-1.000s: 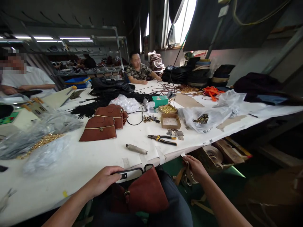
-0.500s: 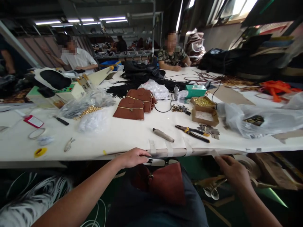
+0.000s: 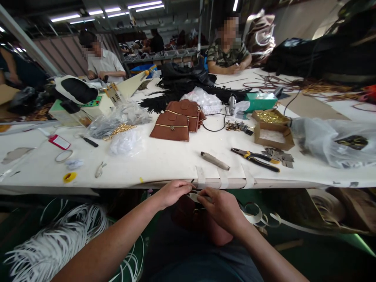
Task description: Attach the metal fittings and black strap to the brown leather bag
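A: Where are the two hands?

B: Near the bottom centre of the frame, just below the tabletop's (image 3: 164, 166) front edge. The left hand (image 3: 172, 194) has its fingers closed at the end of a pale strip (image 3: 194, 197). The right hand (image 3: 221, 206) is curled over the strip's other side, its fingertips pinched together there. Exactly what lies between them is too small and dark to tell.

A: And the red-brown bag (image 3: 219, 231)?

B: On the lap, under the hands, partly covered by the right hand and its forearm. Pale curled tape (image 3: 255, 217) hangs just right of that forearm.

A: What sits on the tabletop nearby?

B: A wrapped stick (image 3: 215, 161) beyond the hands, with yellow-and-black pliers (image 3: 257, 159) to its right, near some flat grey pieces (image 3: 280, 156). Brown leather pouches (image 3: 170, 127) overlap around the centre, left of an open cardboard box (image 3: 273, 138).

A: Anyone else?

B: A person in a camouflage shirt (image 3: 226, 55) sits across the tabletop, upper right of centre, and one in a white shirt (image 3: 105, 62) at upper left.
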A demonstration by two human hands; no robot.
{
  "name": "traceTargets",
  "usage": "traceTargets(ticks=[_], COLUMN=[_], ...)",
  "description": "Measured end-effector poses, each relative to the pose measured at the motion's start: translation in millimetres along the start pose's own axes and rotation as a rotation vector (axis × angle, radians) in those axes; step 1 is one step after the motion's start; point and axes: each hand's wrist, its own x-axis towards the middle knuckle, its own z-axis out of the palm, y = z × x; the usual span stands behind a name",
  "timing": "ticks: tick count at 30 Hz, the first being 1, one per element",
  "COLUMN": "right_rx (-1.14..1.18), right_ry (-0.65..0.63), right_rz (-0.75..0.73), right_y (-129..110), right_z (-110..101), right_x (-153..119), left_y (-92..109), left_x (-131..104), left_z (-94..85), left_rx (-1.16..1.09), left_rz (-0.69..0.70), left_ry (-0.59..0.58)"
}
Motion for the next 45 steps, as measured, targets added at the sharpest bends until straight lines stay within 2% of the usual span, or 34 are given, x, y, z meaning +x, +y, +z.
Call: traceTargets(ticks=[3, 10, 14, 19, 23, 26, 32, 38, 42, 45], right_rx=[-0.036, -0.127, -0.162, -0.196, -0.189, -0.188, -0.167, -0.146, -0.159, -0.167], right_ry=[-0.020, 0.069, 0.094, 0.152, 0.181, 0.187, 0.149, 0.133, 0.124, 0.090], right_rz=[0.027, 0.011, 0.032, -0.015, -0.046, -0.015, -0.007, -0.004, -0.037, -0.109], right_y=[-3, -13, -16, -22, -27, -26, -12, -11, -10, -10], right_z=[4, 20, 26, 32, 33, 32, 24, 16, 18, 20], right_x=[-2, -2, -5, -11, -14, -17, -26, -28, -28, -28], left_y=[-3, -4, -8, 13, 31, 36, 35, 35, 34, 28], left_x=[-6, -14, -14, -17, -18, -20, -26, -23, -19, -16], left_z=[0.9, 0.7, -2.2, -8.7, -11.9, -8.6, -1.6, 0.9, 3.6, 3.3], left_rx=[-0.023, -0.036, 0.019, 0.378, 0.807, 0.938, 0.921, 0.956, 0.985, 0.974], left_rz=[-0.016, 0.026, -0.030, -0.008, 0.077, 0.097, 0.090, 0.064, 0.082, 0.107], left_ry=[0.015, -0.062, -0.080, -0.157, -0.081, -0.033, 0.029, 0.024, 0.049, 0.023])
